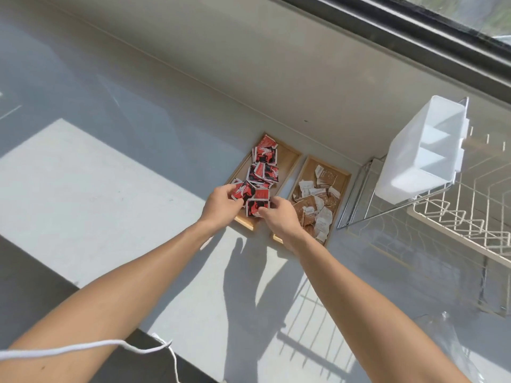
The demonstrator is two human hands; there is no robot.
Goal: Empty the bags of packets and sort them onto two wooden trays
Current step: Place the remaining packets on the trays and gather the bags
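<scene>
Reaching over the pale grey countertop (110, 205), both bare hands work the near end of the left shallow wooden tray (289, 158) — the left hand (221, 203) curled, fingers pinching a red-and-black square packet (240, 191), the right hand (279, 214) half-closed, fingertips on another of the red packets (255, 210). Just beside it, the right wooden tray (344, 176) holds brown and white packets (318, 205). A white plastic bin (425, 150) sits on a wire rack (464, 222).

1. I see a pale grey tabletop (116, 172) with hard sunlight patches and shadows across it.
2. At twelve o'clock, a beige wall (249, 59) rises behind it.
3. At one o'clock, a dark-framed window (414, 26).
4. At three o'clock, a white wire rack (470, 222) carrying a white plastic bin (423, 150).
</scene>
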